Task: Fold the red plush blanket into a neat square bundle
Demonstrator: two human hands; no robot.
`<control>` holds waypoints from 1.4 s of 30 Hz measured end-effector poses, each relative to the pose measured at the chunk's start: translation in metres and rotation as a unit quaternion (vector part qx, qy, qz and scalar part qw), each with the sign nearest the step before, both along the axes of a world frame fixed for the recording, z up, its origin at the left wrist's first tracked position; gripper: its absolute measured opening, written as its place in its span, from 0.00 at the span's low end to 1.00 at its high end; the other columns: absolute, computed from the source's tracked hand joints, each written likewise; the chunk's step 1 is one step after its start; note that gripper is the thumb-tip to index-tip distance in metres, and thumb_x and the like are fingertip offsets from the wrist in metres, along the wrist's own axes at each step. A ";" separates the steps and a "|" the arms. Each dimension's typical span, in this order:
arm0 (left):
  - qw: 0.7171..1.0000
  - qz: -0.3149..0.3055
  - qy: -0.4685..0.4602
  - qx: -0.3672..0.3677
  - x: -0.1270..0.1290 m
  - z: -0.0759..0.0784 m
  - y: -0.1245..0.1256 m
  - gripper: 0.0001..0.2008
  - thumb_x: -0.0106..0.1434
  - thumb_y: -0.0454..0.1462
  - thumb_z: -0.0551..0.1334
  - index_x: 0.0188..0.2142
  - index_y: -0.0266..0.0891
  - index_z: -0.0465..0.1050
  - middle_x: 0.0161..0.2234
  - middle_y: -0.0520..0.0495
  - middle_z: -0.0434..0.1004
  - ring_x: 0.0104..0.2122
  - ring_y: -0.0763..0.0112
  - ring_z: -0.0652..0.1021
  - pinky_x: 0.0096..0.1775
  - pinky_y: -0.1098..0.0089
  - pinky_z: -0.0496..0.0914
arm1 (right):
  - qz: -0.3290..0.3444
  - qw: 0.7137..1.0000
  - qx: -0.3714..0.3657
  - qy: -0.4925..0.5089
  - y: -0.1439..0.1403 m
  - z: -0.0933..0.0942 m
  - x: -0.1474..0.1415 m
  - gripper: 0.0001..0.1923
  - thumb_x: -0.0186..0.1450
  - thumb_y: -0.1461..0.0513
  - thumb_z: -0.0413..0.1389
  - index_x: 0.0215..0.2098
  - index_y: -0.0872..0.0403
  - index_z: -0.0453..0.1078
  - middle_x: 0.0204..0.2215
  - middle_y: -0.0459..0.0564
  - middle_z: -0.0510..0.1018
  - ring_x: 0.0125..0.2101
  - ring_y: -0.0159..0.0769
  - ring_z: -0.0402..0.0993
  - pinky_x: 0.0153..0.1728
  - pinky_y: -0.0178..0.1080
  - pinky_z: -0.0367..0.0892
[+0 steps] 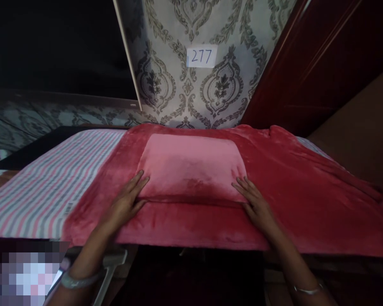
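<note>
A: Pink folded cloth, one piece, lies on one red blanket.
B: Yep, left hand and right hand rest flat, fingers open, touching its near corners, gripping nothing.

Setting: home bedroom. Evidence: bed with red fleece blanket at 6 o'clock, striped sheet at 9, damask wallpaper at 12, wooden door at 2.

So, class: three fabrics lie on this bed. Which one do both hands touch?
The lighter pink folded piece: the left hand and right hand flank it, atop the red blanket, away from the striped sheet.
</note>
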State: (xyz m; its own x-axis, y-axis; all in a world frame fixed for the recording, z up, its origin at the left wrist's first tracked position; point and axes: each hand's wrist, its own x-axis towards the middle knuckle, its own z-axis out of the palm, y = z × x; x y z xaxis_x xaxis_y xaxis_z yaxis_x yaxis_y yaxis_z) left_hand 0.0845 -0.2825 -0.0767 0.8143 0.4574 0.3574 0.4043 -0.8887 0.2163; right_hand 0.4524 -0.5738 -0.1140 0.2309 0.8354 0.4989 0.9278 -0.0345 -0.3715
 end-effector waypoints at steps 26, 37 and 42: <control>0.993 -0.002 -0.039 0.108 -0.007 0.002 0.008 0.24 0.67 0.37 0.52 0.60 0.39 0.70 0.61 0.38 0.73 0.62 0.54 0.71 0.60 0.52 0.69 | -0.069 0.997 -0.005 -0.047 -0.019 0.008 -0.013 0.29 0.72 0.66 0.44 0.70 0.45 0.58 0.64 0.50 0.68 0.61 0.40 0.68 0.58 0.48 0.70; 0.992 -0.079 0.030 0.096 0.059 0.054 -0.059 0.32 0.69 0.44 0.55 0.71 0.42 0.54 0.70 0.41 0.56 0.70 0.54 0.57 0.69 0.46 0.50 | -0.005 0.992 -0.041 -0.122 0.034 0.058 -0.072 0.30 0.73 0.59 0.48 0.72 0.50 0.54 0.68 0.52 0.61 0.70 0.46 0.50 0.68 0.58 0.51; 0.990 -0.106 0.049 0.084 0.103 0.019 -0.083 0.39 0.67 0.49 0.60 0.72 0.39 0.50 0.71 0.38 0.53 0.71 0.52 0.52 0.69 0.42 0.46 | 0.015 0.982 -0.118 -0.146 0.072 0.041 -0.103 0.35 0.70 0.58 0.53 0.73 0.55 0.52 0.71 0.53 0.53 0.71 0.48 0.46 0.69 0.58 0.48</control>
